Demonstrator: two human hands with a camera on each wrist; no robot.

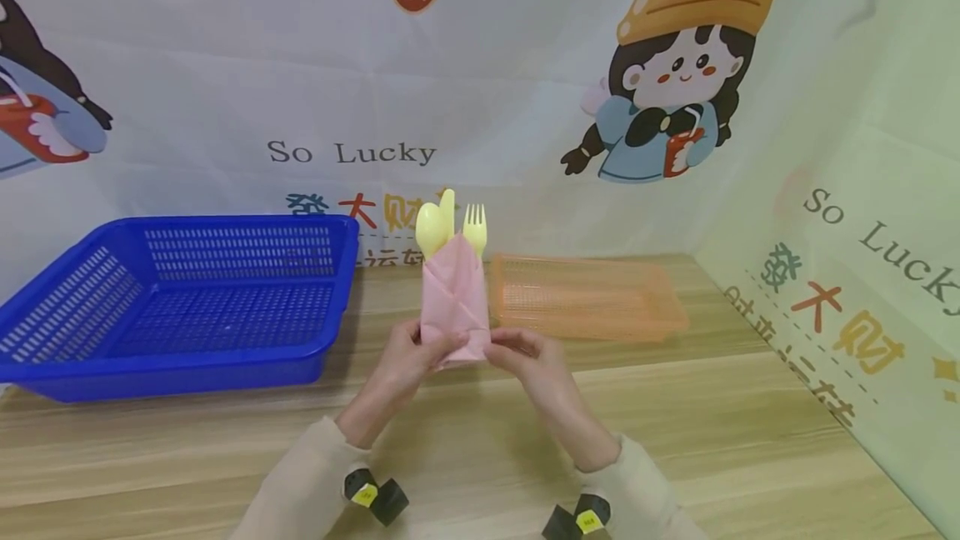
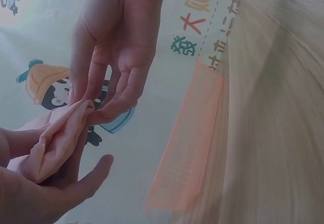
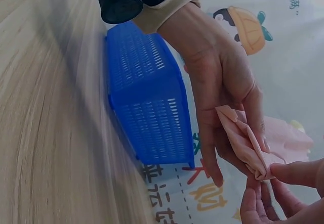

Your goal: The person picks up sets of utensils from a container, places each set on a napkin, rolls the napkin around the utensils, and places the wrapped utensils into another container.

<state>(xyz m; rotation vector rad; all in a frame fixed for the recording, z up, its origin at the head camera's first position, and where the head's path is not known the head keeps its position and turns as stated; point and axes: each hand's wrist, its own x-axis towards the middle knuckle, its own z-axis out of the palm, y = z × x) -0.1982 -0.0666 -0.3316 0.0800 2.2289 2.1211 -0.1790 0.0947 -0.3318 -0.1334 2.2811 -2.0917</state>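
A folded pink napkin [image 1: 454, 298] stands upright between both hands in the head view. From its top poke a pale yellow spoon [image 1: 431, 228], a knife [image 1: 447, 211] and a fork [image 1: 475, 227]; their lower parts are hidden in the folds. My left hand [image 1: 408, 357] grips the napkin's lower left, thumb across its front. At the lower right corner my right hand [image 1: 531, 354] pinches the edge between thumb and fingers. In the right wrist view the napkin's bottom edge [image 3: 245, 145] looks bunched, with right fingertips at its corner.
A blue plastic basket [image 1: 225, 361] stands on the left of the wooden table [image 1: 480, 457]. Behind the right hand lies a shallow orange basket [image 1: 667, 294]. A printed cloth [image 1: 495, 107] hangs along the back and right side.
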